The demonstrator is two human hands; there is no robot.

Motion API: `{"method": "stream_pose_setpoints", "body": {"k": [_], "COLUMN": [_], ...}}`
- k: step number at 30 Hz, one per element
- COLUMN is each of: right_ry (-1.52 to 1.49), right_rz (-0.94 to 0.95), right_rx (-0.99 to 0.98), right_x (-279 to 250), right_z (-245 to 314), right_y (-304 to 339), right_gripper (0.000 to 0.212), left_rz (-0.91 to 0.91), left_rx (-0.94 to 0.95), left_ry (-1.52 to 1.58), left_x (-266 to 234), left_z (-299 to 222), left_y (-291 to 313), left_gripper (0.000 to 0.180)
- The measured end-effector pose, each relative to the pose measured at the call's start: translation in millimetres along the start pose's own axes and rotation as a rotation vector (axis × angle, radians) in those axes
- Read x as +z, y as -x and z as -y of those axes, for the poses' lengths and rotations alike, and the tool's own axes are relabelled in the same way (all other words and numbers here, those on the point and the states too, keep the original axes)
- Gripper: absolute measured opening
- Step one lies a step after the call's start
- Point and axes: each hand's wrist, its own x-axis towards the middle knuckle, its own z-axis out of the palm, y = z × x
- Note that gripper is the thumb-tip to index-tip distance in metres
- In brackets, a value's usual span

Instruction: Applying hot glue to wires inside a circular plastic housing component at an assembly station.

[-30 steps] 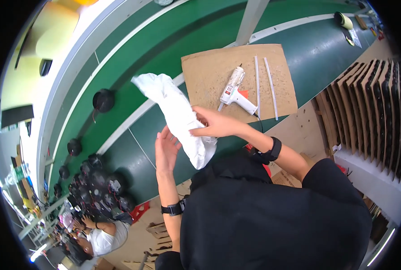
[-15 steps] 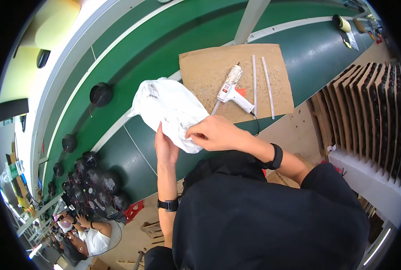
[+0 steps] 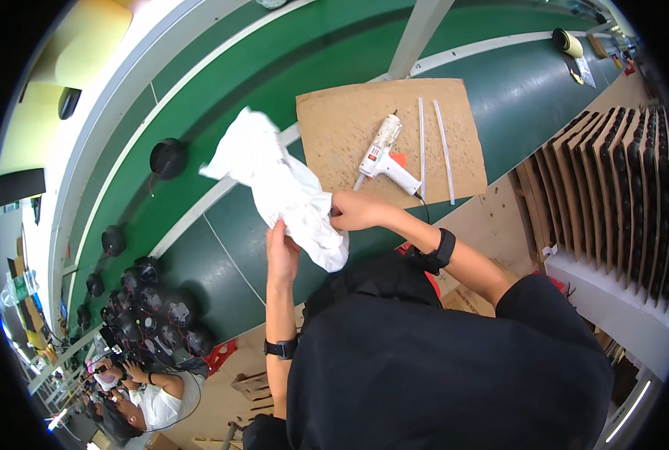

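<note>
A crumpled white plastic bag [image 3: 267,161] hangs between my hands over the near edge of the green bench, its far end reaching over the white rail. My left hand [image 3: 282,253] grips its near left side, thumb up against the plastic. On the other side my right hand [image 3: 355,211] pinches the bag's edge, the fingertips partly hidden in its folds. Whether anything is inside the bag I cannot tell. Just to the right lies a white hot glue gun [image 3: 387,157] with an orange trigger, on a stained cardboard sheet [image 3: 334,112].
Two clear glue sticks [image 3: 444,150] lie on the cardboard. Several round black housings [image 3: 151,300] cluster at the left, and another black housing [image 3: 168,159] sits on the green belt [image 3: 222,90]. Cardboard dividers [image 3: 574,180] stand in a rack at right. A co-worker [image 3: 162,397] is at lower left.
The bag has been drawn closer and bunched narrower, its near end now hanging lower. My right hand has shifted slightly right; my left hand has moved a little right and down.
</note>
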Motion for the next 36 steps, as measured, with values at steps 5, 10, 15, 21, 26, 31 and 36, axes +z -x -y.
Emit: {"method": "stream_pose_setpoints", "body": {"k": [5, 10, 15, 21, 26, 31, 36], "right_ry": [-0.625, -0.850, -0.802, -0.933, -1.243, -1.328, -0.836], "right_rz": [0.030, -0.129, -0.259, -0.566, -0.368, -0.072, -0.320], "right_rx": [0.086, 0.226, 0.181, 0.179, 0.088, 0.029, 0.089], "right_x": [5, 5, 14, -29, -17, 4, 3], "right_z": [13, 18, 18, -1, 35, 24, 35], "right_y": [0, 0, -7, -34, -20, -7, -2], "right_gripper": [0.032, 0.024, 0.024, 0.025, 0.033, 0.048, 0.052], "left_rz": [0.040, -0.021, 0.059, 0.261, 0.181, -0.101, -0.260], "left_rx": [0.010, -0.019, -0.194, -0.297, -0.248, -0.089, 0.096], "left_ry": [0.169, -0.289, -0.549, -0.615, 0.095, 0.379, -0.458], "left_x": [16, 8, 24, 17, 19, 34, 32], "left_z": [-7, -6, 3, 29, 2, 0, -11], "left_y": [5, 3, 4, 23, 5, -18, -11], "left_gripper": [0.054, 0.053, 0.025, 0.014, 0.048, 0.056, 0.034]}}
